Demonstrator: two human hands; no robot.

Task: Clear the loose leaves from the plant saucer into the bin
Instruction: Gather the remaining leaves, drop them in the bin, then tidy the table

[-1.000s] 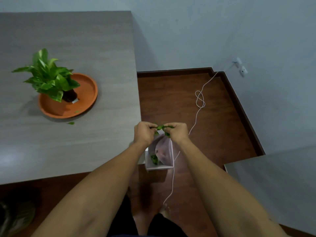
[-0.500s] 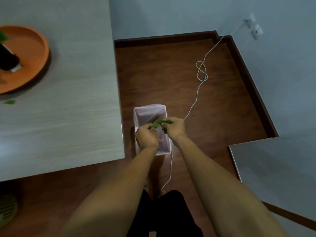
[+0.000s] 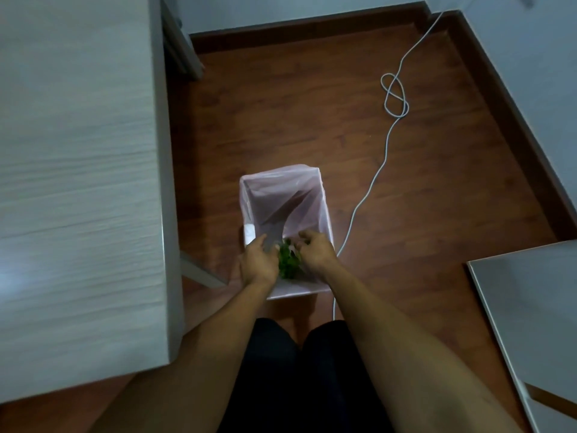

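A small square bin (image 3: 282,173) lined with a pale pink bag stands on the wooden floor beside the table. Both my hands hover over its near half. My left hand (image 3: 258,262) has its fingers stretched out and apart. My right hand (image 3: 316,253) has its fingers loosely curled and apart. A blurred clump of green leaves (image 3: 288,264) shows between and below the two hands, inside the bin's opening. Neither hand appears to grip the leaves. The plant and its saucer are out of view.
The grey wood-grain table (image 3: 78,182) fills the left side, one leg (image 3: 203,271) close to the bin. A white cable (image 3: 388,126) loops across the floor right of the bin. Another grey surface (image 3: 530,307) juts in at lower right.
My view has tilted down, so the saucer has left the frame. Both hands dropped lower over the bin and opened; the leaves pinched between them a moment ago now sit below the fingers.
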